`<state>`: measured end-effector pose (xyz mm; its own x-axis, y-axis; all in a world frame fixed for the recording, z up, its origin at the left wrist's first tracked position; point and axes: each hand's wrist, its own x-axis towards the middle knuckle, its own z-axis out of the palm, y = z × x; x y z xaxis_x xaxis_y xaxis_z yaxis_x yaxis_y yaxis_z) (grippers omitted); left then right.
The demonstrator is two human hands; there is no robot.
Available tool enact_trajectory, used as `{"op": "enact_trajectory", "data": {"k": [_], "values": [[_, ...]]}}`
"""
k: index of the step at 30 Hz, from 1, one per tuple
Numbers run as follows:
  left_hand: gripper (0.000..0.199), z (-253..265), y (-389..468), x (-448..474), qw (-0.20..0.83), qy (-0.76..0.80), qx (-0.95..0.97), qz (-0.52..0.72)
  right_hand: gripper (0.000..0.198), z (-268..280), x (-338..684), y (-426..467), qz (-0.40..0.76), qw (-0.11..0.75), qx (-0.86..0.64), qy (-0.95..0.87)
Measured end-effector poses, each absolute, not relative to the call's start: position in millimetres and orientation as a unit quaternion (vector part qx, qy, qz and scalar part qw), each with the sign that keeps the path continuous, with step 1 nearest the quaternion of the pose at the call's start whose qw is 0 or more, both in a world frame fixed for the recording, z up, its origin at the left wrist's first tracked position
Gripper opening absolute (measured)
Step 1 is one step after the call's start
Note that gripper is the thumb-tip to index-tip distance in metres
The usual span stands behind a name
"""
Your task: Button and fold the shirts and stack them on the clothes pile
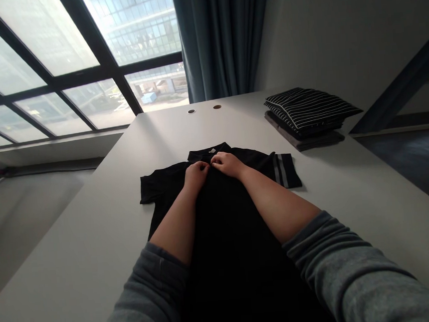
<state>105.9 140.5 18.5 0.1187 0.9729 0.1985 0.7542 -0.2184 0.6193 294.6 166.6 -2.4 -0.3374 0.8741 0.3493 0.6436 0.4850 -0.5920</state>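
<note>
A black short-sleeved shirt (227,220) with a collar (219,147) lies spread out, its collar end away from me. Two grey stripes cross the sleeve on the right. Just below the collar, my left hand (196,174) pinches the front of the shirt. Close beside it, almost touching, my right hand (228,164) has its fingers closed on the same spot near the neck opening. Whatever small part lies between the fingertips is hidden. A small pale label shows inside the collar.
The shirt rests on a white table (104,231). At the back right stands a stack of folded clothes (305,130), topped by a black garment with white stripes (311,106). Two round cable holes (191,111) sit near the far edge, before a blue curtain (222,40) and windows.
</note>
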Motion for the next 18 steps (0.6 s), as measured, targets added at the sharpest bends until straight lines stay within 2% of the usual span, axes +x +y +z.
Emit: {"op": "enact_trajectory", "data": {"k": [5, 18], "values": [[0.023, 26, 135, 106, 0.206, 0.582, 0.727, 0.3, 0.013, -1, 295, 166, 0.172, 0.321, -0.486, -0.794], [0.007, 28, 130, 114, 0.184, 0.606, 0.714, 0.3, 0.014, -1, 297, 166, 0.188, 0.329, -0.468, -0.799]]}}
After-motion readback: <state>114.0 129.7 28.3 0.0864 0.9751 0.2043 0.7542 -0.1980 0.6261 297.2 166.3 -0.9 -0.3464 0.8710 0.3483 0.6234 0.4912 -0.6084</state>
